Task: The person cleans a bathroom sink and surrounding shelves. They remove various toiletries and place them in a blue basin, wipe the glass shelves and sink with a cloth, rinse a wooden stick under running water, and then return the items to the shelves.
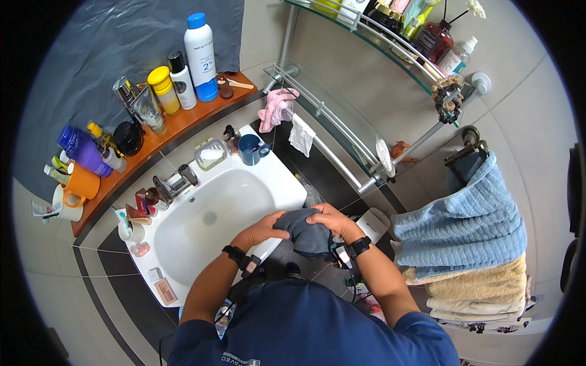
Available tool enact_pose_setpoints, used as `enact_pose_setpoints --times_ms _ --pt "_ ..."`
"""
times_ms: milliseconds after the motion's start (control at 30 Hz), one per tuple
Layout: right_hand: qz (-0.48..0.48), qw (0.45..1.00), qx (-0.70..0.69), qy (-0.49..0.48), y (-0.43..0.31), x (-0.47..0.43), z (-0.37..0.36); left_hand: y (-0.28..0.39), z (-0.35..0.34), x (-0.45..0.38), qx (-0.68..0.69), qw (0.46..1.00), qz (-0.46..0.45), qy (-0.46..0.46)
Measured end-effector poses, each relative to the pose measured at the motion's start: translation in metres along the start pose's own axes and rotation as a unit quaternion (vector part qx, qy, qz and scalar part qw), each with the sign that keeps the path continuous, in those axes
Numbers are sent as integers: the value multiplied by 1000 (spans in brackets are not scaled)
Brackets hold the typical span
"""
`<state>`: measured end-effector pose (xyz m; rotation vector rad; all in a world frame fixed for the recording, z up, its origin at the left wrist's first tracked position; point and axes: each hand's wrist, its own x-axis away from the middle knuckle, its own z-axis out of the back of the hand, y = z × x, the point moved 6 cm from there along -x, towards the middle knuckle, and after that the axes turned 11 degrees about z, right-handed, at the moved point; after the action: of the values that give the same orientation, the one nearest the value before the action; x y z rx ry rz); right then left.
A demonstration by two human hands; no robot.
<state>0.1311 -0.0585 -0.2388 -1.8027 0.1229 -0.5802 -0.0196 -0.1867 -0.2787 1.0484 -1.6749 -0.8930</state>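
Between my hands is a dark grey cloth [306,233], bunched at the top and hanging down in front of me. My left hand [265,228] grips its left edge, close to the front rim of the white washbasin [287,201]. The fingers of my right hand [336,222] pinch the cloth from the upper right. Part of the cloth is hidden behind the fingers. The basin's bowl [210,217] holds no visible water, and its metal faucet [175,183] stands at the back edge.
On the basin's rim are a blue mug [253,149], a soap dish [210,154] and a white cup [132,231]. Bottles such as a tall spray can [201,57] line the wooden ledge [183,121]. A glass shelf [366,36] juts out above. Blue towels [462,224] hang at right.
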Motion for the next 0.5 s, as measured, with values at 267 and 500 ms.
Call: enact_pose_setpoints --times_ms 267,500 --pt "10 981 -189 48 0 3 12 -36 10 -1 201 976 34 79" --pt "36 966 -250 61 34 3 36 -2 30 6 204 965 -9 165"
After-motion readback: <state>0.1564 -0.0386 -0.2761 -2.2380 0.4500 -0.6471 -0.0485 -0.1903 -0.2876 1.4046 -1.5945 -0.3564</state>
